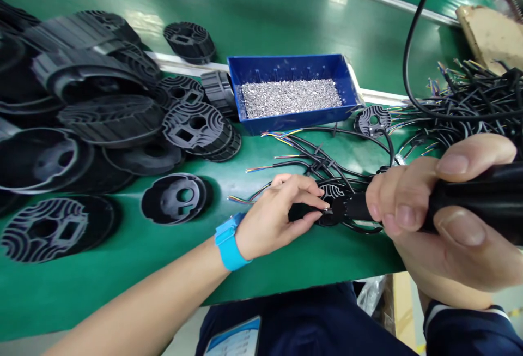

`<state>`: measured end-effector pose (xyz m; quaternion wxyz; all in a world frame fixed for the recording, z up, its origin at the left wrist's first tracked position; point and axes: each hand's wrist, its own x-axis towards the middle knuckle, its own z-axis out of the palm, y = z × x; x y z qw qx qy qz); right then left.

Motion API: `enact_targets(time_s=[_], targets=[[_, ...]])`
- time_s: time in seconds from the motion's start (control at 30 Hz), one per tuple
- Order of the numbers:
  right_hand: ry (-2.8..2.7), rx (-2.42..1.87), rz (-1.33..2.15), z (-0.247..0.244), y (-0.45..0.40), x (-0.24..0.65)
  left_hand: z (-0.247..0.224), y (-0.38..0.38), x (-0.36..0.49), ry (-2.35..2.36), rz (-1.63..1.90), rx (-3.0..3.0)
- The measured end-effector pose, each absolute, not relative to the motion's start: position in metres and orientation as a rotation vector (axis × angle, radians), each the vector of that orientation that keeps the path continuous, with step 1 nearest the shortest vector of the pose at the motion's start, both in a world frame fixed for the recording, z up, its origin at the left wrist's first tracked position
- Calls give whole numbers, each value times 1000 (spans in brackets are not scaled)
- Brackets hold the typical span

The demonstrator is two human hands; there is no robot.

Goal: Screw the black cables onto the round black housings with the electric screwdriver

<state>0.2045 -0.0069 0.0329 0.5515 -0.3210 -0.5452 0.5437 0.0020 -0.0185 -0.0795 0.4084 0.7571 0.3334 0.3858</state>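
I see the left hand pinching something tiny, perhaps a screw, at the nose of the black power tool that the right hand grips. I'd worry a slip could nip skin or lose the piece among the cables just beyond, short of the blue bin.

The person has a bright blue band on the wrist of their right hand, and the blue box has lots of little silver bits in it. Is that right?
Not quite: the bright blue band is on the wrist of the left hand, as the head view shows. The blue box does have lots of little silver bits in it.
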Motion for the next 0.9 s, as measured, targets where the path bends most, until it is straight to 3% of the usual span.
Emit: enact_targets(time_s=[0.57, 0.9], targets=[[-1315, -783, 1275, 29, -13, 200, -78, -14, -1, 762, 976, 2077], [-1421, -1090, 1143, 42, -26, 184, -88, -40, 10, 795, 1313, 2595]])
